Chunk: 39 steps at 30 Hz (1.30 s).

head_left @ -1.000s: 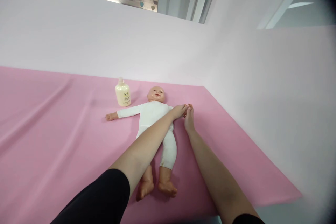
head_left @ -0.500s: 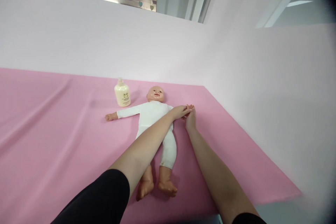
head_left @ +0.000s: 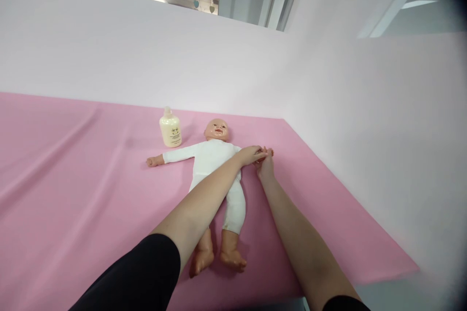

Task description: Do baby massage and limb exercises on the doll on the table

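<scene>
A baby doll [head_left: 213, 158] in a white cloth body lies on its back, head away from me. My left hand [head_left: 251, 155] reaches across its torso, fingers closed around the doll's arm at the wrist on the right side. Close against it, my right hand [head_left: 266, 167] is closed on the doll's small hand [head_left: 269, 151], whose fingers show above mine. My own hands hide most of that doll arm. The doll's other arm [head_left: 178, 154] stretches out to the left.
A pale yellow pump-neck bottle [head_left: 170, 130] stands left of the doll's head. Beneath everything is a pink padded surface [head_left: 91, 194] with creases on the left. White walls [head_left: 146, 48] rise behind and to the right, with a window above.
My right hand has shifted slightly, and its fingers now sit higher around the doll's hand. My left hand stays almost where it was.
</scene>
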### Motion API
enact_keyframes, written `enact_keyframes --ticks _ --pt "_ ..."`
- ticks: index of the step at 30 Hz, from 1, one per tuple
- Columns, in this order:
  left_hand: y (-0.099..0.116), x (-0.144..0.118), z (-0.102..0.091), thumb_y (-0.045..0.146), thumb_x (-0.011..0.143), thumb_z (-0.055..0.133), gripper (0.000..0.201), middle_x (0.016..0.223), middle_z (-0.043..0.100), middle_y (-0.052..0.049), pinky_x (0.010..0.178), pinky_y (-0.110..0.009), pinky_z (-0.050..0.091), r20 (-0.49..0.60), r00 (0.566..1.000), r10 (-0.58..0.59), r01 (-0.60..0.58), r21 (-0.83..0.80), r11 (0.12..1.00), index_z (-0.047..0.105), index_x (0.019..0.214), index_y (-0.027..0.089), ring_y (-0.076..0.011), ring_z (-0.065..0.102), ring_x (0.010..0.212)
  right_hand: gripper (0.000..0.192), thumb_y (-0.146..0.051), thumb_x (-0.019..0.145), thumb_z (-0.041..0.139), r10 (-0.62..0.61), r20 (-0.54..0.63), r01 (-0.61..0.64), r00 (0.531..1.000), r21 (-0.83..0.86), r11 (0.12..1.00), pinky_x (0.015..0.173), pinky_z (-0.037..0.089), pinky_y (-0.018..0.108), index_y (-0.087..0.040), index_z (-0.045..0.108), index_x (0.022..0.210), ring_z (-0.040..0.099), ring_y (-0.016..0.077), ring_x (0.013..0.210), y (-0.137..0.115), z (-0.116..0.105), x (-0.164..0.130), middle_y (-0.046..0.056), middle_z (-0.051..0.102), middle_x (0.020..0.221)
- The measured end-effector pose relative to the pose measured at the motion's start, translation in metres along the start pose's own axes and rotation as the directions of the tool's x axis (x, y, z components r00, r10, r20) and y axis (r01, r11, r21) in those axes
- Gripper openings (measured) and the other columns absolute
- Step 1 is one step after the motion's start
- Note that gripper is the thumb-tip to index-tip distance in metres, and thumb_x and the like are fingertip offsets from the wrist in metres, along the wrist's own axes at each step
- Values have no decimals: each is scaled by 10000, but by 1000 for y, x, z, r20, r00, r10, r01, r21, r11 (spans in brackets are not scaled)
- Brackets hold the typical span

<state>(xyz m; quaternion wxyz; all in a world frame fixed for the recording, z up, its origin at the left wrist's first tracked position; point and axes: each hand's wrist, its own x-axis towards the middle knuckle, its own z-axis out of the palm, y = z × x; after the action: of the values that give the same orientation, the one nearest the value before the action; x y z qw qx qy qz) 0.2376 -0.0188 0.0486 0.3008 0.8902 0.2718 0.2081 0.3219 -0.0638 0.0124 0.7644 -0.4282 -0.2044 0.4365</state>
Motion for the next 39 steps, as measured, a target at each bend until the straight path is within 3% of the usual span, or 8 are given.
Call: enact_keyframes --ticks 6,9,16,23,26,33,39 --pt "-4 3 0 430 958 258 450 995 666 -59 786 -252 444 -15 999 31 -31 -30 999 608 999 151 -152 587 872 346 -420 664 684 -65 75 67 995 -22 998 485 485 233 -239 512 904 585 119 625 1 -1 -1 -32 600 766" --pt "-7 4 1 447 958 235 479 977 664 -60 777 -264 443 -19 999 51 -52 -29 998 609 971 147 -156 584 856 333 -420 675 682 -64 69 67 996 -35 997 476 483 231 -233 512 892 568 112 599 2 -2 0 -39 586 733" --pt "-7 2 0 482 940 289 446 942 664 -39 725 -254 442 18 998 60 -59 -42 997 602 983 167 -151 587 813 349 -565 756 540 -71 23 72 997 -27 997 483 489 250 -229 487 832 599 142 642 -1 -2 -2 -17 595 734" --pt "-9 5 1 441 940 318 408 953 663 -42 758 -257 445 -24 996 90 -90 -10 996 619 976 167 -154 583 839 305 -393 676 666 -87 39 86 995 27 996 539 504 269 -250 500 888 571 125 658 -1 -4 2 -27 576 787" --pt "-11 7 3 430 937 330 398 958 661 -48 775 -263 444 -42 991 124 -123 12 992 624 985 166 -159 585 852 281 -436 705 636 -89 38 88 995 18 996 557 502 269 -238 495 845 572 127 682 0 -5 3 -21 578 789" --pt "-16 7 5 473 904 423 413 1103 637 -65 892 -290 422 -48 990 130 -122 145 982 583 1169 200 -189 579 1015 349 -576 762 494 -60 -18 61 998 37 997 579 519 268 -232 483 822 608 139 709 1 -8 8 -18 593 772" --pt "-20 8 9 398 810 593 408 1092 623 -77 898 -308 428 -43 992 115 -102 231 968 574 1161 191 -213 579 1014 334 -297 600 709 -150 -7 150 989 77 986 706 539 286 -226 502 852 611 136 826 7 -10 16 -10 580 882"
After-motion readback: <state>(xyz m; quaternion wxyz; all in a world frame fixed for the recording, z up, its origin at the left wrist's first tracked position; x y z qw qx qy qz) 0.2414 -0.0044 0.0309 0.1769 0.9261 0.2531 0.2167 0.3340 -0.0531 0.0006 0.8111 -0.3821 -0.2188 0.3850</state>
